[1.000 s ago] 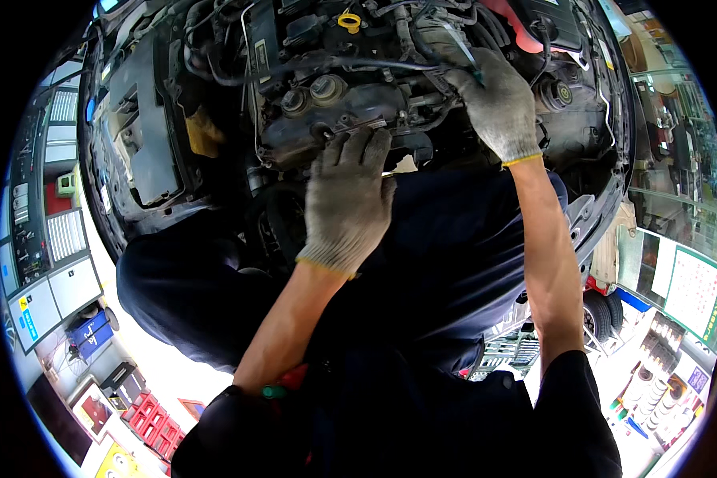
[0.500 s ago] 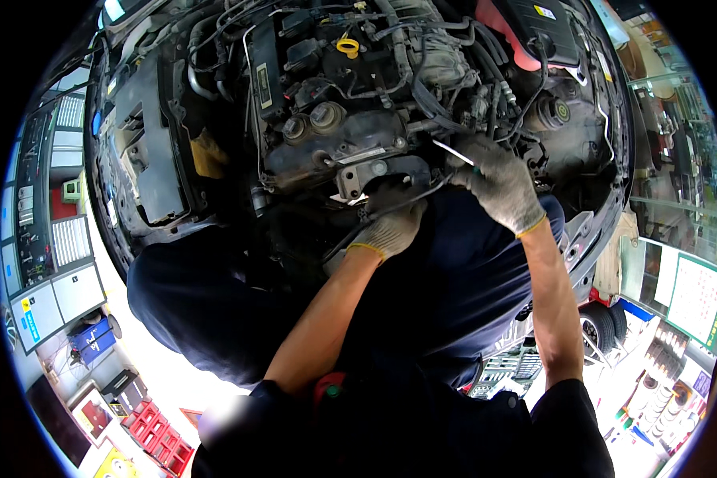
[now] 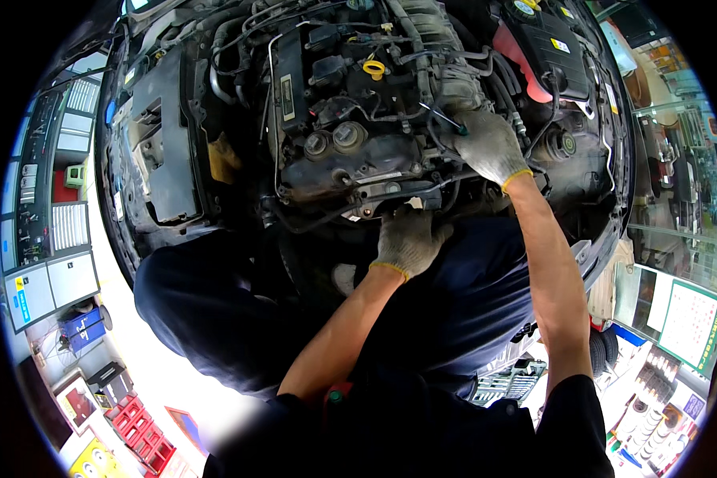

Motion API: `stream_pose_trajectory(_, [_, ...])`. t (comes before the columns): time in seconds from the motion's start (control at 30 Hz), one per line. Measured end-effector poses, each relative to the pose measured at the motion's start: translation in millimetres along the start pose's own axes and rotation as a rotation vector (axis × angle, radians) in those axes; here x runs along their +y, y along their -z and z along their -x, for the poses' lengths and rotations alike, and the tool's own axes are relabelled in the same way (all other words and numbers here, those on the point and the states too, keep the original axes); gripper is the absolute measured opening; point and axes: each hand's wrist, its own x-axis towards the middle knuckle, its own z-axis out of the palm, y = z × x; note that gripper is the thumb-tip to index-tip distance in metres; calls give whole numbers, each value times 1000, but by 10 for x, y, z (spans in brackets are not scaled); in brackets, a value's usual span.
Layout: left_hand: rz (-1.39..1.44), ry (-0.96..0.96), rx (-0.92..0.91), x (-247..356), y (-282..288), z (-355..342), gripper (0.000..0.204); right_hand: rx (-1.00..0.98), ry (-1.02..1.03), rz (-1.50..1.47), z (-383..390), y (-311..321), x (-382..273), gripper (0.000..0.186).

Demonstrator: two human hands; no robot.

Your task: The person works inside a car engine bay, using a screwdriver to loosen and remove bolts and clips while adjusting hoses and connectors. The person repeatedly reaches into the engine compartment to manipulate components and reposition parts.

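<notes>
My right hand (image 3: 490, 147), in a grey knit glove with a yellow cuff, is closed around a screwdriver (image 3: 441, 116). Its thin metal shaft points up and left over the engine (image 3: 354, 167); most of the handle is hidden in the palm. Below the front of the engine is my gloved left hand (image 3: 410, 240), thumb spread and fingers reaching up toward a metal bracket (image 3: 374, 191). A black hose (image 3: 334, 213) runs across just above those fingertips. Whether they touch the hose or bracket, I cannot tell.
A yellow dipstick handle (image 3: 373, 69) stands up from the engine. At the right is a black and red air box (image 3: 546, 56), with a round cap (image 3: 564, 143) below it. My legs (image 3: 191, 303) straddle the front of the bay. Tool cabinets (image 3: 52, 291) line the left.
My right hand has moved up over the engine with the screwdriver. My left hand has come off the hose, which now lies higher, against the engine front. The view has shifted slightly.
</notes>
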Motion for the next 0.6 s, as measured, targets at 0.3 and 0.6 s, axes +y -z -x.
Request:
stream_pose_trajectory(0.3, [-103, -4, 133, 118, 237, 342, 56, 168, 55, -247, -2, -189, 226, 37])
stream_pose_trajectory(0.6, [130, 10, -157, 86, 1241, 449, 42, 218, -24, -194, 101, -214, 140, 37])
